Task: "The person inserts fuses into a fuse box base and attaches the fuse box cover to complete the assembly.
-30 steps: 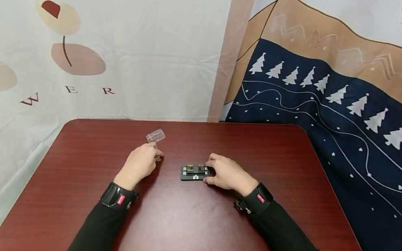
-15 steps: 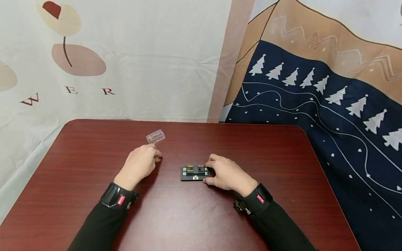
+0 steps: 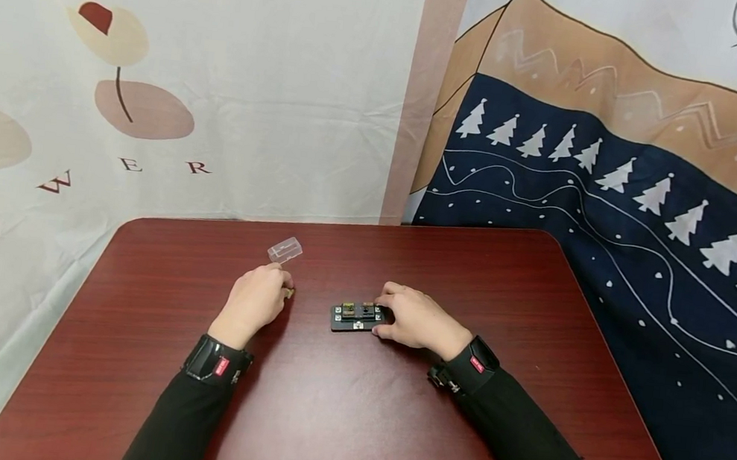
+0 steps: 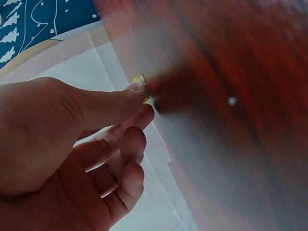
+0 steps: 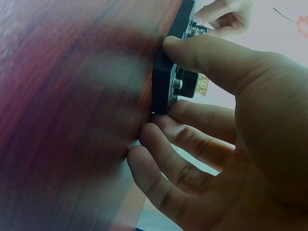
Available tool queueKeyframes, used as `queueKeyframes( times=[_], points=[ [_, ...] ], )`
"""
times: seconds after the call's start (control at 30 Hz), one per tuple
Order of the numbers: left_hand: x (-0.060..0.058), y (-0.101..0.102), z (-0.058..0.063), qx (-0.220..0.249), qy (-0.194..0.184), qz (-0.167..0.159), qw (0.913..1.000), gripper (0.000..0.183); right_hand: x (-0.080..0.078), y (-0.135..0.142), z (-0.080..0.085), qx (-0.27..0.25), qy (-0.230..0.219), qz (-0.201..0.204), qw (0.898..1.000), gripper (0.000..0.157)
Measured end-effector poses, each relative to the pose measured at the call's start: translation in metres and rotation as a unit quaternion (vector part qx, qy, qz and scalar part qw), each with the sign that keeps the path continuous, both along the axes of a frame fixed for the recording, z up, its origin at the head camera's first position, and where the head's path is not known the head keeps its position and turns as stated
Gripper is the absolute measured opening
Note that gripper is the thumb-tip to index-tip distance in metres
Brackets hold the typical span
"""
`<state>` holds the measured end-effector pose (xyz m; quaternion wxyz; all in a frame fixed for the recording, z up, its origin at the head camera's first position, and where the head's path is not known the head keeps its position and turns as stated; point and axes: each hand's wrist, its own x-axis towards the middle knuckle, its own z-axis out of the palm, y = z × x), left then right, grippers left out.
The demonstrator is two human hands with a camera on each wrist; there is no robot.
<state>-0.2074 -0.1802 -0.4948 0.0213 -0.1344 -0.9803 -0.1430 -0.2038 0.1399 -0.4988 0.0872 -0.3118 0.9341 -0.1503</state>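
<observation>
A: What lies nearest the viewer?

B: Two black sleeves (image 3: 173,419), one per forearm, each ending in a black wrist strap (image 3: 217,362) with a red tag. Both forearms extend over a reddish-brown wood-grain desk (image 3: 328,421).

A: And beyond the straps?

B: The right hand (image 3: 421,319), its thumb on the near edge and its fingers on the far edge of a black rectangular base (image 3: 353,326) — a grip at that base's right end. The base lies on the desk between the two hands and bears raised black blocks; a gold-coloured piece (image 5: 202,84) projects from one.

A: The left hand (image 3: 254,302)?

B: It pinches a small yellow piece (image 4: 138,78) between thumb and index finger, left of the base and apart from it; the remaining fingers are loosely curled.

A: Farther still?

B: A clear plastic box (image 3: 285,250), just past the left fingertips; contact cannot be told. Behind the desk hang a white cloth (image 3: 302,88) with plant motifs and letters — and, at right, a navy-and-tan cloth (image 3: 548,185) printed with white fir trees.
</observation>
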Motion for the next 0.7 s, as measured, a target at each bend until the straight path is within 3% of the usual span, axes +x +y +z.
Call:
queueKeyframes(
  times=[0.37,0.7],
  points=[
    [0.000,0.003,0.007,-0.008,-0.006,0.002,0.9999,0.006,0.000,0.000,0.000,0.007,0.002,0.000,1.000,0.048],
    [0.005,0.013,0.013,0.012,0.018,-0.012,0.9997,0.006,0.002,0.000,0.003,-0.008,0.001,0.005,1.000,0.045]
  ],
)
